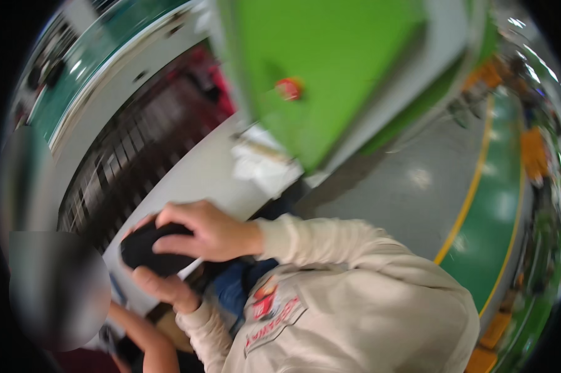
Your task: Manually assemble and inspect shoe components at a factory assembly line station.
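Partly, the right hand hides a black object.

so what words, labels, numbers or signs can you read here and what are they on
Cream sweatshirt: slanted red lettering, partly blurred, beside a red print; not copied out here.
Green panel: small red spot, too blurred to read.
Black object: no lettering visible.

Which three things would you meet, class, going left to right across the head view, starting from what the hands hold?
Black item → red object → left yellow line.
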`<action>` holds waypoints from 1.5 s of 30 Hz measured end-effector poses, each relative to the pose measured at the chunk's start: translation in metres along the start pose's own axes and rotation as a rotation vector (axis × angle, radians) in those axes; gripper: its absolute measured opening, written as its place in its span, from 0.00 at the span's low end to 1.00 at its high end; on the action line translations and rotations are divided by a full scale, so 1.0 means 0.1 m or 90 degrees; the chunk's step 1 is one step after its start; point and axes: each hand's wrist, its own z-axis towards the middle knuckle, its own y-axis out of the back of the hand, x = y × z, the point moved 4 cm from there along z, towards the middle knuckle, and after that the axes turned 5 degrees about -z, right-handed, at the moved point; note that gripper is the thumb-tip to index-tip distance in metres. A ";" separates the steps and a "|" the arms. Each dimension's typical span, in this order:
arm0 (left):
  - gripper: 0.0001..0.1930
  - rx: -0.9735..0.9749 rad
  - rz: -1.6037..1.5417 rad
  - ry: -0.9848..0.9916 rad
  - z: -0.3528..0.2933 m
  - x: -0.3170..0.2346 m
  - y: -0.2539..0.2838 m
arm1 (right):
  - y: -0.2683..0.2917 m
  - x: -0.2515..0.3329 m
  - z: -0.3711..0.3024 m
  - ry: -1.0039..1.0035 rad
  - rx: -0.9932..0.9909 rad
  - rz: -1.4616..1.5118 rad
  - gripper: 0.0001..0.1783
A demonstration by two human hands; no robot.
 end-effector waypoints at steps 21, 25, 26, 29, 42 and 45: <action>0.29 0.005 0.017 -0.130 -0.22 -0.42 0.21 | -0.18 0.21 0.00 0.052 0.135 -0.048 0.14; 0.25 0.008 0.024 -0.148 -0.22 -0.46 0.16 | -0.12 0.24 0.07 -0.035 0.172 -0.023 0.15; 0.24 0.018 0.031 -0.156 -0.22 -0.47 0.15 | -0.08 0.28 0.10 -0.033 0.179 -0.020 0.15; 0.19 0.027 0.035 -0.184 -0.23 -0.53 0.15 | -0.05 0.26 0.18 -0.208 0.310 0.018 0.16; 0.11 0.040 0.199 -0.274 -0.33 -0.67 -0.25 | 0.61 -0.10 -0.33 -0.132 0.264 -0.029 0.18; 0.13 0.055 0.235 -0.284 -0.37 -0.61 -0.35 | 0.80 -0.28 -0.47 -0.163 0.206 -0.003 0.20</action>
